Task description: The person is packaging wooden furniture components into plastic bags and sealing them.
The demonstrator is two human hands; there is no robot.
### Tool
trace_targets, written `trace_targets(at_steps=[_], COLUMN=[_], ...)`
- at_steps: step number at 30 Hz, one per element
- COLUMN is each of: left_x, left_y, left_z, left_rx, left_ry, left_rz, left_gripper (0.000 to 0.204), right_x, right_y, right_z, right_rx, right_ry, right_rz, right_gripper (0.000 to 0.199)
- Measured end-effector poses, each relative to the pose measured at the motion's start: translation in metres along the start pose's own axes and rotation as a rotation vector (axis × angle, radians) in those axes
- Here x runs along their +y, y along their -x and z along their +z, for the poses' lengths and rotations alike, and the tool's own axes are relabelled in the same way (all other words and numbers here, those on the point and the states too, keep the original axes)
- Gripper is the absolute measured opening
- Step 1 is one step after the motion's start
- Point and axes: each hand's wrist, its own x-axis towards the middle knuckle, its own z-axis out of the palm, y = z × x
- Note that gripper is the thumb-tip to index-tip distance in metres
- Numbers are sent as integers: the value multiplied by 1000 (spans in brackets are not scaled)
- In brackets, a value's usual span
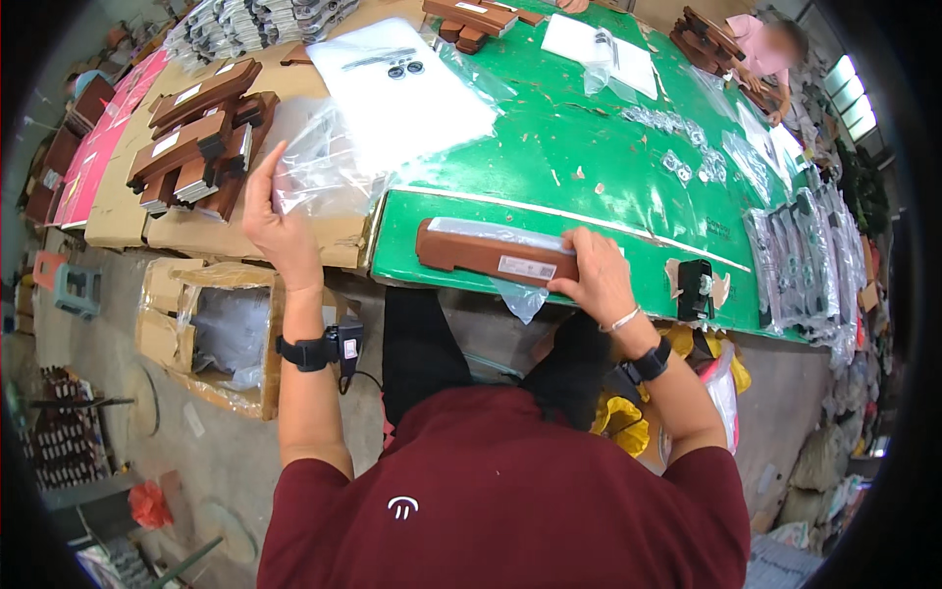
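A long reddish-brown wooden-looking piece [466,253] lies along the near edge of the green table, a white label on its near side. Clear plastic film covers part of its top and hangs below its front edge. My right hand [599,270] grips its right end, thumb in front and fingers over the top. To the left, my left hand [278,231] is raised, its fingers at the edge of a crumpled clear plastic bag [329,162] and closed on it. The fingertips are partly hidden by the bag.
Brown pieces [201,137] are stacked on cardboard at left. White sheets [412,98] carry small dark parts. A black holder [695,291] stands at the right edge, near bagged parts [810,260]. An open carton [231,329] sits below left. Another person [765,54] works far right.
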Motion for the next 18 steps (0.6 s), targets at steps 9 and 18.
trace_targets(at_steps=[9, 18], left_x=[-30, 0], left_y=[44, 63], left_z=[18, 46], left_rx=[-452, -432], left_ry=[-408, -301], left_rz=[-110, 34], left_gripper=[34, 14], right_x=[-12, -14], right_y=[16, 39], right_z=[-2, -2], right_rx=[-62, -377], right_ry=[159, -611], right_rz=[-107, 223], right_gripper=[74, 68])
